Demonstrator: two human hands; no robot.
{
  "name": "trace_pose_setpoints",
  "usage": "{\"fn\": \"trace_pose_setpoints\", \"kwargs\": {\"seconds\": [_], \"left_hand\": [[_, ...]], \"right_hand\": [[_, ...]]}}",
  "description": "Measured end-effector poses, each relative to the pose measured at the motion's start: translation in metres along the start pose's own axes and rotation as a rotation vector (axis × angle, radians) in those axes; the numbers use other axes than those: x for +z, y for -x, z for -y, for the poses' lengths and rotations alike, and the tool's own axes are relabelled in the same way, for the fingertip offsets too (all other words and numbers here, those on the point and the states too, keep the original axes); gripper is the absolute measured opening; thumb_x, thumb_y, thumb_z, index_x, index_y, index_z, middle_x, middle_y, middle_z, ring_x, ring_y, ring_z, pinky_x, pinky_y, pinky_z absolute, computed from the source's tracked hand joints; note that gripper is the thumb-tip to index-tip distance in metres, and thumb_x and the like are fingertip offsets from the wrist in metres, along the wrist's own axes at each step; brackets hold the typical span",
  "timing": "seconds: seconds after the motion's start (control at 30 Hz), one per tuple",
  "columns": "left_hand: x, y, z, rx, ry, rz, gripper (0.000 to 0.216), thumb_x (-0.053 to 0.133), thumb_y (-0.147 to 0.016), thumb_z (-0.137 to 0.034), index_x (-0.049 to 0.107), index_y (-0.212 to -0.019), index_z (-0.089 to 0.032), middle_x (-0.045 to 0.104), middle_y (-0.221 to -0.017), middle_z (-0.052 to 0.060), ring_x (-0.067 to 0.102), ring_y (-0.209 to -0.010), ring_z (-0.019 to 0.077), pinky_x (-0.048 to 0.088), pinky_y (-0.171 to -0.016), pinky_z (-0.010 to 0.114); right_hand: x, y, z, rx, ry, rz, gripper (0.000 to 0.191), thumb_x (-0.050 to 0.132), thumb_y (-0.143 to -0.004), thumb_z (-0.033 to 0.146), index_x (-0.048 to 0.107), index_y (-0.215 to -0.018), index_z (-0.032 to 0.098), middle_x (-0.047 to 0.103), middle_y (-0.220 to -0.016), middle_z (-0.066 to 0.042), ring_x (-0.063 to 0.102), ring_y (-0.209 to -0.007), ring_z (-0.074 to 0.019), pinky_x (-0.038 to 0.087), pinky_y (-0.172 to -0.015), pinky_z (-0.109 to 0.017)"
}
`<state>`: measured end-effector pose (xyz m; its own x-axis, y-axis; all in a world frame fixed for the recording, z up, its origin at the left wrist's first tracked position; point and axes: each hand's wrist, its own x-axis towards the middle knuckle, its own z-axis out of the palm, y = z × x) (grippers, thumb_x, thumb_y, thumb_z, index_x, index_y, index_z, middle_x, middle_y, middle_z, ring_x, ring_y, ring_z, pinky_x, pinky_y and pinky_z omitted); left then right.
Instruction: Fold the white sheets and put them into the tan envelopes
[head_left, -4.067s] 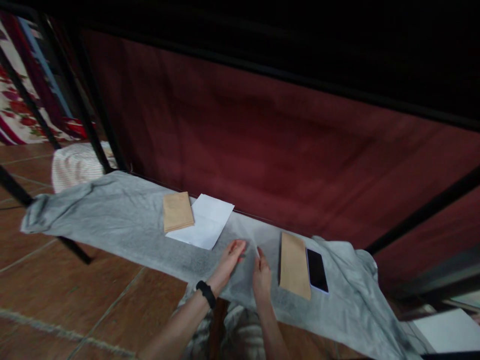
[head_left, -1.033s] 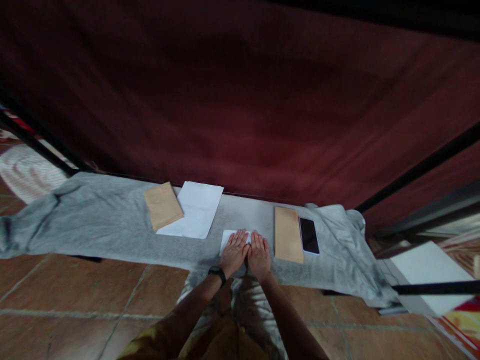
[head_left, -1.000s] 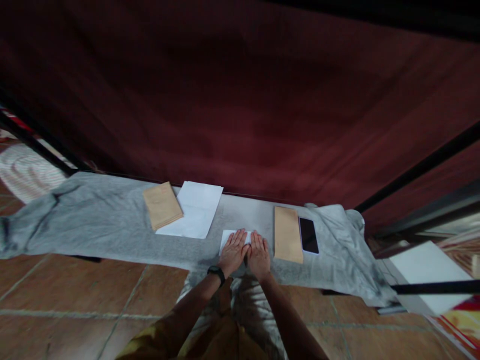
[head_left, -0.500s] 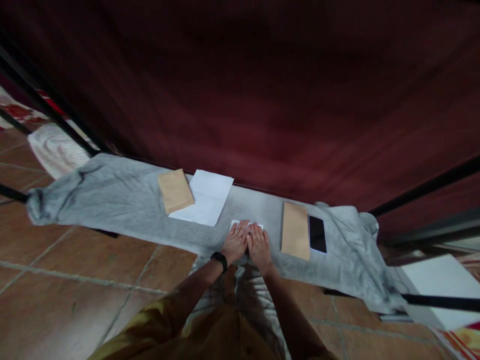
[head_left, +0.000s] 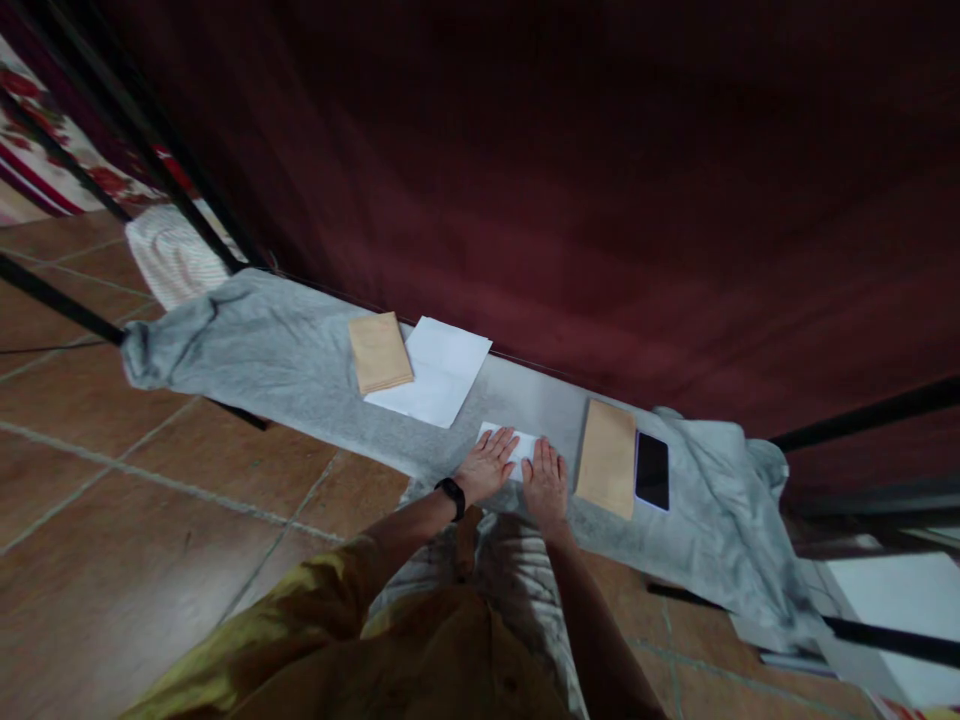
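A grey cloth (head_left: 285,350) covers the narrow bench, with a dark red panel (head_left: 517,240) rising right behind its far edge. Toward the left, a small stack of brown paper (head_left: 380,352) overlaps the corner of some white sheets (head_left: 442,372). To the right lies a longer brown packet (head_left: 606,458), just beside the right hand (head_left: 546,483), and next to that a dark-screened phone (head_left: 652,470), with the cloth bunched up beyond it. Between these two groups, the folded white paper (head_left: 523,450) lies flat on the cloth, under and between the fingers: the left hand (head_left: 486,468), palm down and open with fingers spread, covers part of its left side, while the right, also open and flat, rests at its right end, gripping nothing
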<state>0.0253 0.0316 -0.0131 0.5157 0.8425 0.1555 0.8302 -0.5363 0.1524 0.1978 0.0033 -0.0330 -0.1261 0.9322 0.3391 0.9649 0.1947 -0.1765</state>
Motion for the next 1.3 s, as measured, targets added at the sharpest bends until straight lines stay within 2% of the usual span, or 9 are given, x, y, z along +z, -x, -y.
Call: {"fn": "trace_pose_setpoints", "kwargs": {"seconds": [0.2,0.37,0.57,0.73,0.83,0.97,1.17,1.3], "left_hand": [[-0.005,0.012,0.01,0.002,0.014,0.008,0.056,0.031,-0.102,-0.039,0.033,-0.152,-0.014,0.035,-0.159,0.013,0.027,-0.15,0.0226,0.018,-0.123,0.045],[-0.015,0.027,0.023,-0.037,0.02,0.02,0.058,0.03,-0.103,-0.042,0.035,-0.151,-0.011,0.035,-0.159,0.014,0.028,-0.149,0.0226,0.017,-0.123,0.044],[-0.024,0.023,0.019,-0.092,-0.004,0.006,0.053,0.028,-0.103,-0.036,0.045,-0.144,-0.007,0.042,-0.154,0.017,0.032,-0.147,0.0241,0.016,-0.123,0.045],[-0.023,0.012,0.0,0.092,0.051,0.052,0.05,0.033,-0.101,-0.028,0.044,-0.146,-0.01,0.04,-0.156,0.015,0.03,-0.148,0.022,0.016,-0.124,0.043],[-0.018,0.013,-0.005,0.13,0.077,0.084,0.05,0.035,-0.1,-0.027,0.043,-0.147,-0.009,0.04,-0.156,0.015,0.029,-0.149,0.0222,0.016,-0.124,0.042],[-0.014,0.02,0.0,0.103,0.111,0.059,0.054,0.035,-0.102,-0.036,0.034,-0.152,-0.014,0.034,-0.16,0.012,0.025,-0.15,0.0198,0.016,-0.124,0.042],[-0.014,0.033,0.01,0.089,0.103,0.039,0.064,0.037,-0.101,-0.05,0.029,-0.153,-0.013,0.029,-0.162,0.014,0.02,-0.152,0.0215,0.015,-0.124,0.042],[-0.016,0.042,0.016,0.067,0.09,0.029,0.07,0.036,-0.1,-0.055,0.028,-0.153,-0.01,0.028,-0.161,0.016,0.019,-0.152,0.0229,0.015,-0.124,0.042]], "right_hand": [[0.0,0.004,-0.004,-0.014,0.005,-0.011,0.055,0.033,-0.102,0.029,0.032,-0.152,0.007,0.043,-0.152,-0.022,0.041,-0.139,-0.0295,0.031,-0.112,-0.054],[0.0,0.005,-0.006,-0.046,-0.007,-0.033,0.053,0.032,-0.103,0.03,0.035,-0.151,0.006,0.044,-0.151,-0.024,0.042,-0.138,-0.0311,0.032,-0.111,-0.055],[0.0,-0.003,0.002,0.062,-0.049,-0.028,0.053,0.026,-0.104,0.033,0.044,-0.146,0.006,0.05,-0.147,-0.021,0.041,-0.139,-0.0297,0.029,-0.114,-0.054],[0.0,-0.011,0.021,-0.005,-0.109,0.079,0.054,0.018,-0.104,0.031,0.042,-0.148,0.01,0.046,-0.152,-0.015,0.036,-0.144,-0.0236,0.027,-0.117,-0.049],[0.0,-0.006,0.023,-0.095,-0.086,0.098,0.053,0.02,-0.104,0.029,0.041,-0.149,0.009,0.044,-0.153,-0.016,0.037,-0.143,-0.0231,0.027,-0.117,-0.047],[0.0,0.004,0.013,-0.142,-0.022,0.032,0.053,0.026,-0.104,0.029,0.038,-0.15,0.006,0.043,-0.153,-0.021,0.036,-0.144,-0.0269,0.028,-0.116,-0.052],[0.0,0.009,0.003,-0.084,0.017,-0.015,0.055,0.027,-0.104,0.034,0.032,-0.152,0.006,0.043,-0.152,-0.023,0.041,-0.14,-0.0288,0.033,-0.112,-0.053],[-0.002,0.012,0.0,-0.106,0.044,-0.011,0.051,0.031,-0.104,0.03,0.038,-0.149,0.008,0.041,-0.153,-0.023,0.041,-0.14,-0.0307,0.033,-0.111,-0.055]]}}
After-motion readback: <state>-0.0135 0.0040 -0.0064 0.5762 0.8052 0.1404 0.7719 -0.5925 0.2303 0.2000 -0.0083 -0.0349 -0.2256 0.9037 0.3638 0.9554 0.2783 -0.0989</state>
